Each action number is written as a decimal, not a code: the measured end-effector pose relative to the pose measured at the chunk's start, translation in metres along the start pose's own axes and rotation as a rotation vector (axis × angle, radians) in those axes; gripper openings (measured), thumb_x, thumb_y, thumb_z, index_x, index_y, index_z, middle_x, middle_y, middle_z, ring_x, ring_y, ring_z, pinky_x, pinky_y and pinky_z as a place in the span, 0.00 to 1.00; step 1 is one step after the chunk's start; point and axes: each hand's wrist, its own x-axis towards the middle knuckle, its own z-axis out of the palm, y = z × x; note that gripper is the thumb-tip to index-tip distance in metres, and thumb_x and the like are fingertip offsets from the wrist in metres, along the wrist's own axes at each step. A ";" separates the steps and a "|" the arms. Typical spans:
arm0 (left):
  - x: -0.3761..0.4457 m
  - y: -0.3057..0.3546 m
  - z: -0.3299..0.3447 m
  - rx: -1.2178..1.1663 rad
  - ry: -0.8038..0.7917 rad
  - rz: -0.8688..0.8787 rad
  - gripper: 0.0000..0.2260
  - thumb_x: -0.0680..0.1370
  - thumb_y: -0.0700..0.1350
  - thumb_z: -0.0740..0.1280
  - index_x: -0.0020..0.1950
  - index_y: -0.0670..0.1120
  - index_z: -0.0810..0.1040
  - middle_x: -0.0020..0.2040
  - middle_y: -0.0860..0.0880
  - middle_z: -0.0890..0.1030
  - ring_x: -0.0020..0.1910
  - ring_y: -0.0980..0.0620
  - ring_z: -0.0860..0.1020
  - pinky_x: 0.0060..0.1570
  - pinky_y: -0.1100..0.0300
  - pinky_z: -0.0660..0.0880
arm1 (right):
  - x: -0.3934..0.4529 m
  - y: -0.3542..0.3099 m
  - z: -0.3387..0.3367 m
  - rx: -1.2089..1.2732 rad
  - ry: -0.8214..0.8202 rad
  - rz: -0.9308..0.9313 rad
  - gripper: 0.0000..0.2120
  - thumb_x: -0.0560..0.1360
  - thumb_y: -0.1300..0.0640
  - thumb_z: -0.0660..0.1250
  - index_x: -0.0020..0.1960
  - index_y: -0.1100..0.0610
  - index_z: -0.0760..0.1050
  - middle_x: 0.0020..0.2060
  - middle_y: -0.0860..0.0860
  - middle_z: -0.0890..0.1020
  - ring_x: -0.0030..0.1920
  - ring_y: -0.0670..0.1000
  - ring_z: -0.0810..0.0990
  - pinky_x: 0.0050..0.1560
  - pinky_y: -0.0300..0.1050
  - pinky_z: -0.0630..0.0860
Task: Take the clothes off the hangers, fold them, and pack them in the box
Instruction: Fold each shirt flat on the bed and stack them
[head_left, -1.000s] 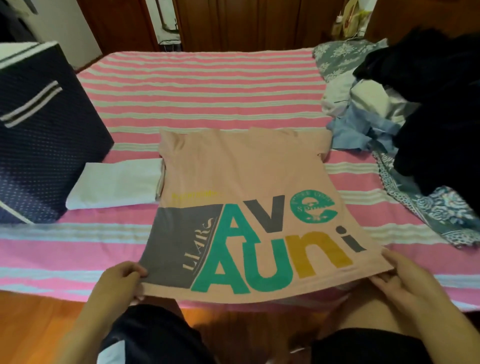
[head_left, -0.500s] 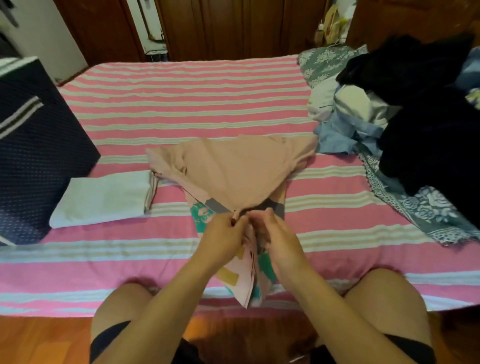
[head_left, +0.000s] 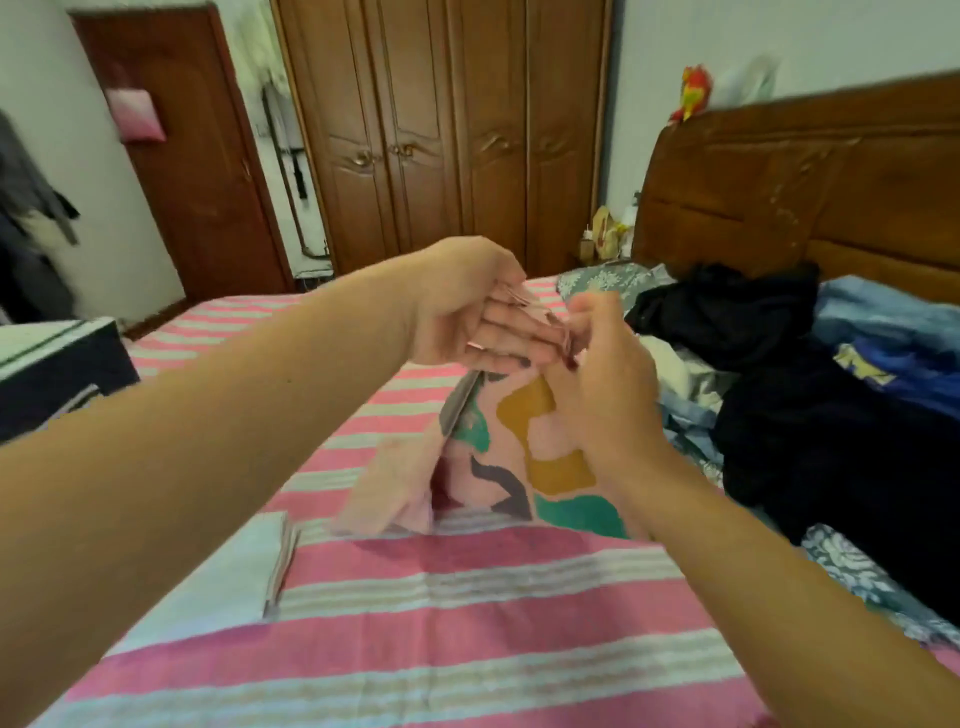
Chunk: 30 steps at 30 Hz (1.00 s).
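Observation:
A pink T-shirt (head_left: 511, 457) with green, yellow and grey lettering hangs lifted above the striped bed, folded lengthwise. My left hand (head_left: 467, 306) pinches its gathered top edge between thumb and fingers. My right hand (head_left: 602, 374) grips the same edge right beside it, fingers curled into the cloth. A folded white garment (head_left: 244, 566) lies flat on the bed under my left forearm. The dark dotted box (head_left: 57, 374) stands at the left edge of the bed, partly cut off.
A pile of dark, blue and patterned clothes (head_left: 789, 395) covers the right side of the bed (head_left: 467, 649) below a wooden headboard (head_left: 810, 187). A wooden wardrobe (head_left: 441, 130) and a door (head_left: 182, 156) stand behind.
Both hands brought the shirt's bottom corners together, then raised the shirt off the bed. The camera tilted up toward the wardrobe and headboard.

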 end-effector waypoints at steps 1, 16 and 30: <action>-0.001 0.024 -0.007 0.004 0.013 0.029 0.20 0.84 0.45 0.54 0.61 0.36 0.80 0.52 0.41 0.86 0.52 0.46 0.86 0.53 0.54 0.80 | 0.031 -0.009 -0.008 -0.077 0.016 -0.106 0.17 0.76 0.56 0.71 0.61 0.50 0.69 0.45 0.51 0.79 0.45 0.53 0.77 0.43 0.51 0.75; 0.010 0.070 -0.178 -0.573 0.627 0.360 0.16 0.85 0.52 0.57 0.62 0.44 0.79 0.55 0.44 0.81 0.54 0.42 0.79 0.43 0.40 0.81 | 0.210 0.024 -0.126 -0.370 0.136 0.375 0.11 0.79 0.58 0.61 0.49 0.51 0.83 0.50 0.52 0.84 0.50 0.58 0.80 0.48 0.48 0.77; -0.010 0.041 -0.172 -0.424 0.507 0.263 0.15 0.85 0.51 0.59 0.54 0.43 0.80 0.54 0.41 0.80 0.55 0.42 0.80 0.49 0.43 0.80 | 0.173 -0.010 -0.057 0.212 -0.537 0.404 0.26 0.78 0.42 0.68 0.71 0.53 0.69 0.61 0.50 0.79 0.57 0.50 0.81 0.56 0.48 0.80</action>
